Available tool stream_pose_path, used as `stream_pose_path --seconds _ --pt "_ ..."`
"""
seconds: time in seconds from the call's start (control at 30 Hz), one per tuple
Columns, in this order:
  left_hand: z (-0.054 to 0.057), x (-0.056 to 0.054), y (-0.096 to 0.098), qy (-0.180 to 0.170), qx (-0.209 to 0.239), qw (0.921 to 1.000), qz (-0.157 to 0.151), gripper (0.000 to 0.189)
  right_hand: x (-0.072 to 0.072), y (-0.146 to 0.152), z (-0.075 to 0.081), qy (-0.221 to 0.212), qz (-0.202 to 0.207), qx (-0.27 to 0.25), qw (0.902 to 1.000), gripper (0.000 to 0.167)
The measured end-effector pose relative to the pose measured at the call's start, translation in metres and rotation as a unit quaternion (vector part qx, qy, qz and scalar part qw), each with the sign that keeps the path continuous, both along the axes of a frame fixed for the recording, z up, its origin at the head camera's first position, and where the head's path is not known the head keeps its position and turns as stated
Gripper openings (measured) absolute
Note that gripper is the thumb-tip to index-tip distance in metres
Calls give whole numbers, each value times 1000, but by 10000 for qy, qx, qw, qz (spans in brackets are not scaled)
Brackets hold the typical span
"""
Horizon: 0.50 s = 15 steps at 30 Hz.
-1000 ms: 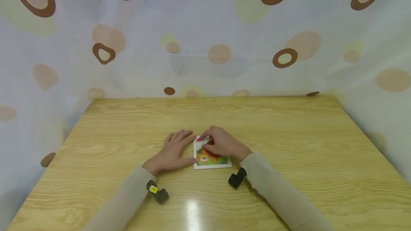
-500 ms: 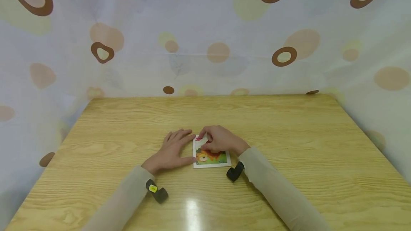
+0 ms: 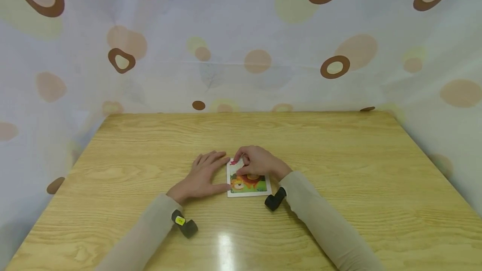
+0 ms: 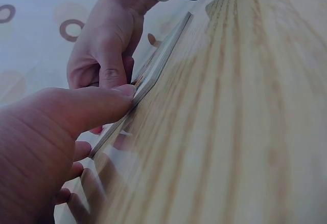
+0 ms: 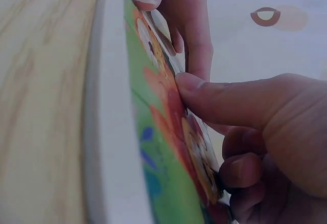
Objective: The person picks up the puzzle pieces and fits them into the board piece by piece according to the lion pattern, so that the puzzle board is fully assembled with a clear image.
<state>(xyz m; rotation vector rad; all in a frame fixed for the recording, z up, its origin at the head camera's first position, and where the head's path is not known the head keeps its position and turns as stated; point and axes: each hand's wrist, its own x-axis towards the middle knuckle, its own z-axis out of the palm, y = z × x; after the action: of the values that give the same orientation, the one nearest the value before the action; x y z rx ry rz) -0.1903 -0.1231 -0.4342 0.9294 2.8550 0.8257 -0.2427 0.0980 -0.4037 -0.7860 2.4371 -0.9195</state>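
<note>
A small square picture puzzle (image 3: 248, 194) with a white border lies flat on the table, an orange lion on green showing in it. My left hand (image 3: 201, 179) rests along its left edge, thumb and forefinger extended against the border. In the left wrist view, the left thumb (image 4: 110, 104) touches the board's thin side. My right hand (image 3: 260, 164) is over the upper part of the picture, its thumb and bent forefinger on a puzzle piece that the hand mostly hides. In the right wrist view, the right thumb (image 5: 204, 88) meets the picture while the other fingers curl under.
The wood-grain table (image 3: 339, 149) spreads around the board. A white curtain (image 3: 233, 24) with brown and pale spots hangs behind and at both sides. Each sleeve carries a small black camera, the right one (image 3: 275, 200) close to the board's lower right corner.
The right hand has shifted slightly up and back over the picture, uncovering more of the lion's body. The left hand and the board stay in place.
</note>
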Motion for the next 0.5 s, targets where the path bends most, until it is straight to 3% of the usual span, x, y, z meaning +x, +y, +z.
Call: stream_pose_path --seconds 0.5 --pt "3 1 0 -156 4 9999 3 76 -1 -1 0 71 43 -14 10000 29"
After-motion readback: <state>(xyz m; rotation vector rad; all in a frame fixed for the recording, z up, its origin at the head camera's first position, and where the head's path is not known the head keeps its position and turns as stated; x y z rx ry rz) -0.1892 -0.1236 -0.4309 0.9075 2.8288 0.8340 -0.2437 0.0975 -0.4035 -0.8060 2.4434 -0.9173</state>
